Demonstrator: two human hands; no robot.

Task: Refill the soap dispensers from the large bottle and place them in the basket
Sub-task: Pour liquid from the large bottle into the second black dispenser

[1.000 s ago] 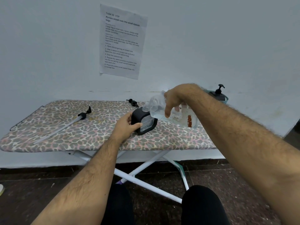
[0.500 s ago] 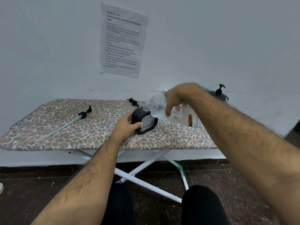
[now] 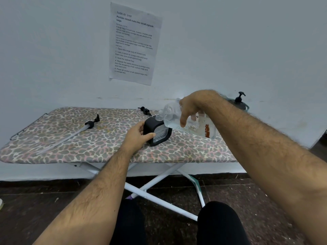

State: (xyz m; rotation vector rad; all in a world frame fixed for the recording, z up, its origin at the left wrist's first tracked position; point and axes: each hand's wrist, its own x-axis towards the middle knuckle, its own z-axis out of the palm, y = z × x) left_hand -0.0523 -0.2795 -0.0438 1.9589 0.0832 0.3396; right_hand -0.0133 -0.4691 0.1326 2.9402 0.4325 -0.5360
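The head camera looks down at an ironing board (image 3: 74, 144) with a spotted cover, standing against a pale wall. Near the middle of the board, a bit toward the front edge, stands a small black soap dispenser (image 3: 158, 132) with a clear front and no pump on top. The left hand (image 3: 137, 134) grips its left side, with the thumb on the front and the fingers curled round the back. The right hand (image 3: 190, 107) comes from above and holds a big clear bottle (image 3: 187, 122) near its neck, fingers and thumb wrapped round it. The bottle is tipped over to the left, so its mouth sits right at the open top of the dispenser. Some clear soap lies in the low side of the bottle, and a red mark shows on its far end. A small black pump (image 3: 145, 110) lies on the board just behind the dispenser, near the back edge. A long pump with a pale tube (image 3: 70, 134) lies well apart on the left part of the board. At the far right end, behind the right arm, another dispenser's pump top (image 3: 239, 98) sticks up from a greenish basket (image 3: 246, 107). A printed sheet of paper (image 3: 134, 43) hangs on the wall above. Two dark knees (image 3: 218, 223) show at the bottom, over a dark floor.
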